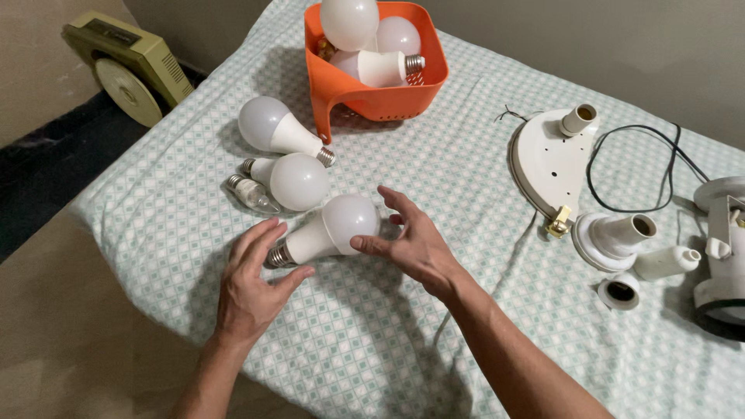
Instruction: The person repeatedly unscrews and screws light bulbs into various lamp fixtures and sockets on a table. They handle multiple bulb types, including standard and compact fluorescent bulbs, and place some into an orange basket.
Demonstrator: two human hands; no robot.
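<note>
A white light bulb (335, 227) lies on its side on the checked cloth (466, 178), its screw base pointing left. My left hand (252, 283) hovers open just beside the screw base, fingers spread. On the bulb's globe side my right hand (411, 240) is open too, thumb and fingertips close to or lightly touching the globe. Neither hand grips it. Two more white bulbs (275, 128) (295, 181) and a small clear candle bulb (250, 192) lie just beyond.
An orange plastic basket (380, 97) with several bulbs stands at the back. To the right lie a cream lamp base (547, 159), a black cable (644, 167), several white lamp sockets (617, 237) and a white fixture (725, 248). A green fan (128, 66) sits on the floor.
</note>
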